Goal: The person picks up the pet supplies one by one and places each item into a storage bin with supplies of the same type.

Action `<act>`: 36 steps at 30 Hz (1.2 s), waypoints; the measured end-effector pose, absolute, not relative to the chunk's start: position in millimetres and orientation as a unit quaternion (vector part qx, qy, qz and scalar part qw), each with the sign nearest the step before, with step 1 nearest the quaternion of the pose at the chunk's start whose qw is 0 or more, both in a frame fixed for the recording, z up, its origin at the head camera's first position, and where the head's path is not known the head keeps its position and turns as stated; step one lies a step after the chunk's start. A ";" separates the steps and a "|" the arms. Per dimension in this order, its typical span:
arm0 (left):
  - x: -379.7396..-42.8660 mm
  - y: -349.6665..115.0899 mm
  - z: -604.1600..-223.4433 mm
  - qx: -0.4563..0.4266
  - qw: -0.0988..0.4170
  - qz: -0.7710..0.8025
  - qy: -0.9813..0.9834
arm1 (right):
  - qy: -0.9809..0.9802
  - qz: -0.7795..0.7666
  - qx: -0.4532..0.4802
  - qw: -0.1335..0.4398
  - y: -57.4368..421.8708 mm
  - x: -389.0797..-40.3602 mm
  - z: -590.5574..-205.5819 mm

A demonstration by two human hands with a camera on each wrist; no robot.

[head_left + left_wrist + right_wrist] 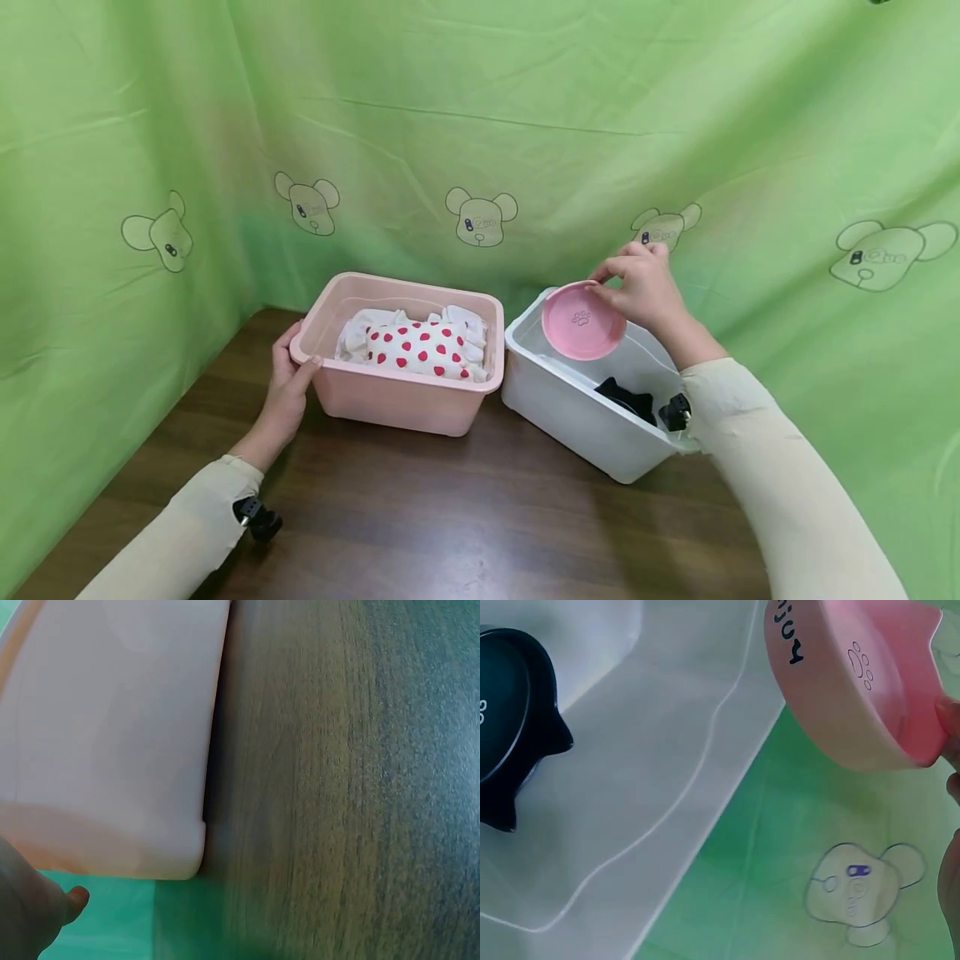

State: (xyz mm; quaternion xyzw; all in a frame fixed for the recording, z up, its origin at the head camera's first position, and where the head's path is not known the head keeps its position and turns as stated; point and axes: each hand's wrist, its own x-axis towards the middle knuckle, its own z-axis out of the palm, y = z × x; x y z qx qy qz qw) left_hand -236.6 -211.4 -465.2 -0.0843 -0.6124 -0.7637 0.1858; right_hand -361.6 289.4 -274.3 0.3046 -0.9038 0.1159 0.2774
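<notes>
My right hand (637, 283) pinches the rim of a pink pet bowl (583, 321) with a paw print inside, holding it tilted above the white bin (577, 417). Black lettering runs along the bowl's outer wall in the right wrist view. Down in the white bin lies a black bowl (510, 712) with pointed ears. At the left, my left hand (288, 371) grips the corner of a pink bin (405, 400), thumb over the near rim. Inside that bin rests a white ruffled cloth item (416, 346) with red strawberry-like spots.
Both bins stand side by side on a dark wooden table (420, 517), their rims close together. A green curtain (480, 125) with printed bear faces hangs behind and on both sides. Small black cameras (257, 518) are strapped to both sleeves.
</notes>
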 end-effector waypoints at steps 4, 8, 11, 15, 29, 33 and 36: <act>-236.0 -210.4 -466.3 -0.083 0.185 -0.764 -0.612 | -0.916 0.126 0.285 0.251 297.9 -369.8 -284.9; -236.3 -208.8 -466.8 -0.090 0.183 -0.763 -0.613 | -0.921 0.134 0.269 0.246 308.0 -376.1 -295.3; -236.3 -208.1 -466.8 -0.092 0.183 -0.761 -0.615 | -0.921 0.138 0.265 0.249 314.2 -380.7 -302.1; -236.2 -207.5 -465.7 -0.091 0.183 -0.758 -0.619 | -0.920 0.138 0.263 0.254 320.0 -386.9 -309.5; -240.3 -203.6 -465.8 -0.088 0.169 -0.756 -0.626 | -0.929 0.130 0.267 0.219 329.8 -396.1 -340.7; -240.9 -204.8 -466.5 -0.084 0.178 -0.759 -0.621 | -0.930 0.127 0.277 0.207 326.1 -398.5 -347.3; -240.7 -205.0 -467.2 -0.081 0.183 -0.760 -0.618 | -0.934 0.121 0.275 0.194 324.1 -399.9 -352.8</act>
